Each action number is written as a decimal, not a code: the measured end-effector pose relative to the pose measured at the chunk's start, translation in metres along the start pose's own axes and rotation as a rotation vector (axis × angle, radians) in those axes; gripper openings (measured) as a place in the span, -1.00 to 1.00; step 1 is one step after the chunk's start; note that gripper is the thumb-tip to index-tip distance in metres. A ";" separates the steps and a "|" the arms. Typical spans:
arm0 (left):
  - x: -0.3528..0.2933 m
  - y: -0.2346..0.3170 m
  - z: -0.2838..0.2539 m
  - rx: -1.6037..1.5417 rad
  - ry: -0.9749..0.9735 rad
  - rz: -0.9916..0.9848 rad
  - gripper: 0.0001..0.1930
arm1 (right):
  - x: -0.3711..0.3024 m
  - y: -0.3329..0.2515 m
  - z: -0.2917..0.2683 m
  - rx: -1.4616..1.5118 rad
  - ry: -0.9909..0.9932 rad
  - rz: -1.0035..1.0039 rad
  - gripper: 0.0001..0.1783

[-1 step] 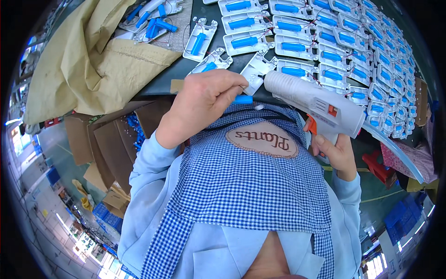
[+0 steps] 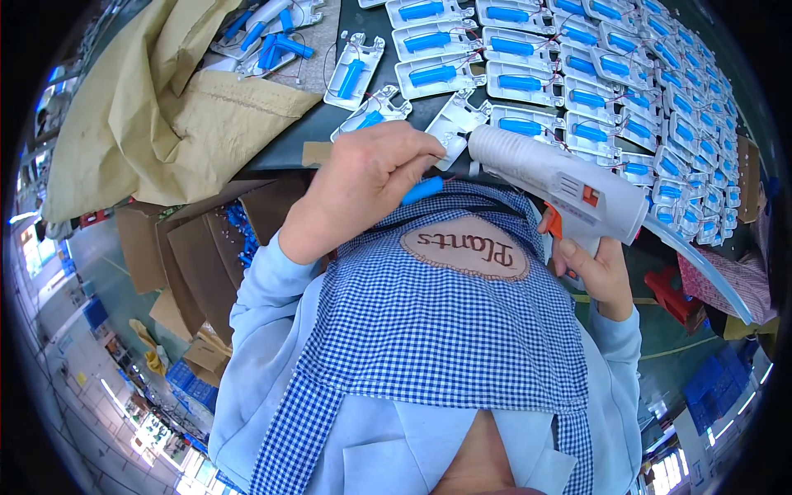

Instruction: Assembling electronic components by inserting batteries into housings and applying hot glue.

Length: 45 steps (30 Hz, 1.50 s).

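Note:
My right hand [image 2: 598, 272] is wrapped round the grip of a white hot glue gun [image 2: 606, 202], near its orange trigger. A translucent glue stick [image 2: 701, 268] sticks out of the gun's rear. The nozzle points left, beside an open white plastic shell [image 2: 452, 132] at the table's near edge. My left hand [image 2: 355, 181] is closed in a pinch at that shell's near end; what sits between the fingertips is hidden. Below those fingers hangs a blue cylindrical battery [image 2: 423, 190], tilted, with a thin red wire close by.
Rows of white shells with blue batteries [image 2: 520, 83] cover the dark table [image 2: 330, 124] to the right. More batteries and shells lie at the back left, beside a tan cloth [image 2: 157, 107]. Below left stands an open cardboard box [image 2: 202, 256] containing blue pieces.
My left hand has shifted slightly right and the blue battery below it has swung into a tilt, lower on its left end. My right hand and the glue gun have not visibly moved.

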<state>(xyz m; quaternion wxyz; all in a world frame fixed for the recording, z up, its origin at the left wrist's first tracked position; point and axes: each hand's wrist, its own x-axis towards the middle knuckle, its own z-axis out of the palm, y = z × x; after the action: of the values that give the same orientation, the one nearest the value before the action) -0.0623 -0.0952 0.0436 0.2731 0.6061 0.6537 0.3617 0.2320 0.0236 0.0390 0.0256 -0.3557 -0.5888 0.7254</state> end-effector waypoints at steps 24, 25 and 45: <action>-0.066 -0.037 0.050 -0.246 -0.277 -0.621 -0.68 | 0.002 0.015 -0.004 0.044 -0.036 -0.038 -0.44; -0.068 -0.038 0.051 -0.186 -0.231 -0.537 -0.72 | 0.001 0.015 -0.004 0.027 -0.037 -0.033 -0.44; -0.063 -0.030 0.035 0.394 -0.362 0.253 -0.76 | 0.000 0.030 -0.006 0.047 -0.021 -0.069 -0.46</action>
<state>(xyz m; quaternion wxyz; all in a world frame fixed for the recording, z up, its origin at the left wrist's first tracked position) -0.0450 -0.1525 -0.0061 0.2151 0.7786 0.5714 0.1451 0.2465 0.0198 0.0122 0.0526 -0.3268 -0.5837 0.7414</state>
